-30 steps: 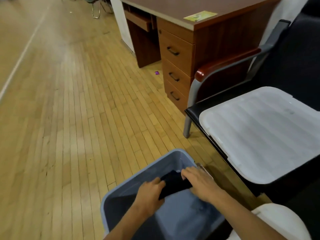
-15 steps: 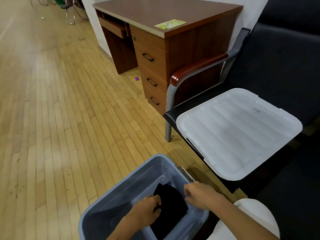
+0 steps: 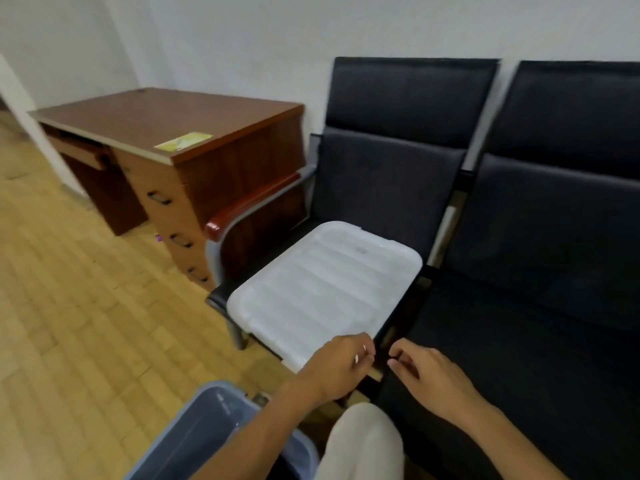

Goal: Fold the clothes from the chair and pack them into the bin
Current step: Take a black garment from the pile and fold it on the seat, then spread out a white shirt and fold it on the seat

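The white lid (image 3: 323,291) is lying flat on the seat of the left black chair (image 3: 388,188), and I am using it as the landmark. The left hand (image 3: 334,370) is hovering over the near corner of the lid; its fingers are loosely curled and are holding nothing. The right hand (image 3: 427,379) is hanging just to the right of that same corner, over the front edge of the second black chair (image 3: 540,306), also with relaxed, half-bent fingers and nothing in them. The two hands are near each other but not touching. The grey-blue bin (image 3: 204,434) is standing on the wooden floor (image 3: 79,323), below and to the left of the lid, under the left forearm. I cannot tell what is lying inside it. A brown desk (image 3: 162,133) is standing to the left of the lid, beside the chair's armrest (image 3: 249,206).
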